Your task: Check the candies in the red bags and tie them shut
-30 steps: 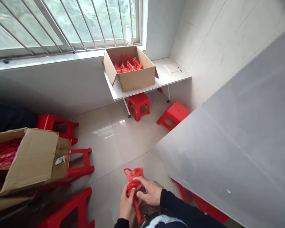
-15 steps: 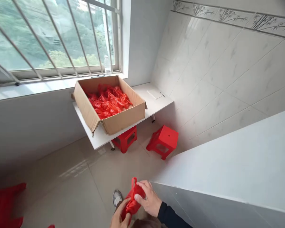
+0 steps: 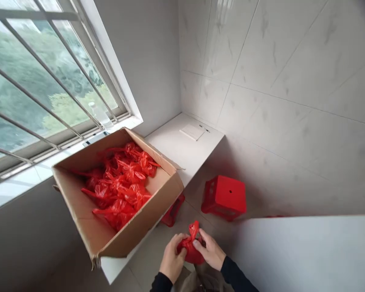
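A small red plastic bag (image 3: 194, 256), bunched and knotted at its top, is held in front of my body. My left hand (image 3: 172, 255) grips its left side, fingers curled over it. On the other side my right hand (image 3: 210, 250) pinches the gathered neck between thumb and fingers. What the bag contains is hidden. Ahead and to the left, an open cardboard box (image 3: 140, 227) sits on a white table (image 3: 170, 140), and several similar knotted red bags (image 3: 121, 182) lie inside it, leaving part of its right floor bare.
A notebook (image 3: 191, 132) and a pen (image 3: 204, 128) lie at the table's far end. Red stools (image 3: 228, 194) stand beside and under the table. A clear bottle (image 3: 100, 115) and a phone (image 3: 95, 138) rest on the windowsill. A low white partition (image 3: 316, 251) borders the right.
The view has come closer to the table and box and turned to the right. Both hands still hold the red bag, now more upright, with the box larger at the left.
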`<state>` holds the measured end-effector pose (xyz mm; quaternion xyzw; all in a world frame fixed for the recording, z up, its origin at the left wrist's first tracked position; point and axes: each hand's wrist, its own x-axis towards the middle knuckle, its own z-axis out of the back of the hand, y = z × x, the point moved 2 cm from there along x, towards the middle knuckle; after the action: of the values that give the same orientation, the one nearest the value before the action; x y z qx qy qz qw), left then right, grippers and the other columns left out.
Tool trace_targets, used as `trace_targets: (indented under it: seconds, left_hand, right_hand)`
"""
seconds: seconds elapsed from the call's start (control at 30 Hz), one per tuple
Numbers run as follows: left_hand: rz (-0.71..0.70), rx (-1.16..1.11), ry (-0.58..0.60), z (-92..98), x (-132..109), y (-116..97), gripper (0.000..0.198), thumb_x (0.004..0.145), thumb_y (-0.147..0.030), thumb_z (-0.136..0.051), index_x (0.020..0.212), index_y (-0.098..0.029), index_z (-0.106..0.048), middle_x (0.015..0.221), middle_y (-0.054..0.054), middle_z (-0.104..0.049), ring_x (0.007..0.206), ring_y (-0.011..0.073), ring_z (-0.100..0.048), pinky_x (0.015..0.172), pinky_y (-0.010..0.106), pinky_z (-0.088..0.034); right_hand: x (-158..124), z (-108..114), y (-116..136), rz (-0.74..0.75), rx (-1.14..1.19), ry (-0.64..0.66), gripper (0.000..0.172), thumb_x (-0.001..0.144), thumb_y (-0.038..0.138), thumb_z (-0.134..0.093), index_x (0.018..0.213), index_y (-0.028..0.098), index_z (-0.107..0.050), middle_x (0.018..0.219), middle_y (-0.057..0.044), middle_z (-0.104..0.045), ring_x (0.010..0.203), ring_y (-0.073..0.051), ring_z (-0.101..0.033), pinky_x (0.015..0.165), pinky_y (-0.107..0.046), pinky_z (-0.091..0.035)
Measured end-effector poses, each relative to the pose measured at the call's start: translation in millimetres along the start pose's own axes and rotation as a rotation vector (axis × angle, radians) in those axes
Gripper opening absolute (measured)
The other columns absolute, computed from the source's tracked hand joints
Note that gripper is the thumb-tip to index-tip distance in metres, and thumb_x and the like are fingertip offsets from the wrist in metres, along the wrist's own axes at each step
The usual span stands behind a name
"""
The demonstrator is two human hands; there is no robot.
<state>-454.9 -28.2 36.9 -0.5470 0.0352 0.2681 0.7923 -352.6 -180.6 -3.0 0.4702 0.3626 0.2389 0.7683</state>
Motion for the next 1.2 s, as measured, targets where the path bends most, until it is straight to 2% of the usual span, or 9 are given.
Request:
trace_targets:
  seconds: [0.17,0.23,0.33,0.5,0.67,0.8,0.93,1.07,1.2]
  left_hand:
    - [0.037,-0.070,-0.080,-7.2,86.6,-37.2,0.027,0.096,-0.034,-0.063,0.116,-0.016,-0.066,0.121,0.009,-0.069,0.113,0.0250,-0.065,0.100,0.050,-0.051]
    - [0.046,-0.105,-0.084,-12.3,119.5,-48.6,0.026,0.096,-0.034,-0.063,0.115,-0.016,-0.066,0.119,0.009,-0.069,0.110,0.0243,-0.066,0.098,0.049,-0.052]
    - [0.034,-0.133,-0.062,-16.6,173.1,-67.1,0.024,0.096,-0.034,-0.064,0.110,-0.016,-0.068,0.111,0.007,-0.071,0.103,0.0224,-0.068,0.095,0.047,-0.054]
    - [-0.055,-0.190,-0.009,-11.3,262.5,-103.9,0.026,0.094,-0.035,-0.067,0.113,-0.016,-0.068,0.111,0.007,-0.071,0.103,0.0228,-0.068,0.095,0.047,-0.054]
    - [-0.072,-0.260,-0.103,0.5,335.6,-124.8,0.033,0.095,-0.034,-0.064,0.123,-0.018,-0.063,0.123,0.010,-0.068,0.112,0.0251,-0.065,0.100,0.050,-0.052]
    - [-0.048,-0.251,-0.223,10.7,396.5,-118.5,0.030,0.097,-0.034,-0.061,0.121,-0.016,-0.063,0.120,0.009,-0.068,0.110,0.0246,-0.067,0.097,0.049,-0.053]
    - [-0.020,-0.143,-0.415,16.8,460.5,-95.5,0.033,0.098,-0.033,-0.059,0.127,-0.017,-0.061,0.121,0.010,-0.067,0.113,0.0255,-0.064,0.099,0.050,-0.051]
    - [0.067,0.076,-0.597,12.8,512.5,-61.6,0.045,0.095,-0.029,-0.058,0.139,-0.018,-0.055,0.138,0.016,-0.059,0.130,0.0337,-0.053,0.108,0.059,-0.041]
    - [0.126,0.288,-0.655,2.6,542.8,-30.7,0.055,0.090,-0.027,-0.057,0.144,-0.019,-0.054,0.146,0.019,-0.055,0.139,0.0388,-0.046,0.118,0.059,-0.030]
  right_hand:
    - [89.1,78.6,34.7,0.058,0.030,-0.011,0.049,0.086,0.049,-0.063,0.127,0.021,-0.065,0.126,-0.011,-0.070,0.119,-0.028,-0.062,0.109,-0.042,-0.045]
    - [117.1,104.8,41.0,0.051,0.028,0.003,0.048,0.084,0.050,-0.066,0.123,0.022,-0.068,0.129,-0.011,-0.069,0.124,-0.029,-0.060,0.112,-0.043,-0.042]
    - [156.0,133.7,44.3,0.016,0.033,0.003,0.045,0.084,0.055,-0.067,0.111,0.021,-0.072,0.119,-0.012,-0.074,0.116,-0.031,-0.065,0.107,-0.044,-0.047]
    - [219.2,169.1,53.9,-0.041,0.028,-0.097,0.053,0.090,0.067,-0.051,0.100,0.018,-0.070,0.101,-0.012,-0.076,0.098,-0.029,-0.072,0.089,-0.037,-0.057]
    - [289.4,205.6,76.3,-0.041,-0.087,-0.217,0.050,0.097,0.064,-0.041,0.097,0.021,-0.065,0.093,-0.008,-0.074,0.089,-0.026,-0.071,0.082,-0.035,-0.058]
    - [363.2,226.0,91.8,0.021,-0.232,-0.198,0.045,0.100,0.059,-0.040,0.100,0.021,-0.065,0.093,-0.008,-0.072,0.091,-0.025,-0.069,0.083,-0.036,-0.057]
    - [449.7,236.1,90.8,0.131,-0.405,-0.055,0.037,0.103,0.048,-0.039,0.099,0.021,-0.063,0.095,-0.008,-0.069,0.092,-0.024,-0.066,0.085,-0.037,-0.055]
    - [533.9,260.3,63.8,0.284,-0.543,0.164,0.030,0.102,0.036,-0.041,0.115,0.020,-0.063,0.114,-0.014,-0.067,0.113,-0.028,-0.061,0.100,-0.047,-0.051]
    - [600.3,302.4,14.6,0.418,-0.633,0.390,0.042,0.089,0.024,-0.056,0.131,0.018,-0.060,0.149,-0.016,-0.051,0.144,-0.035,-0.040,0.118,-0.062,-0.032]
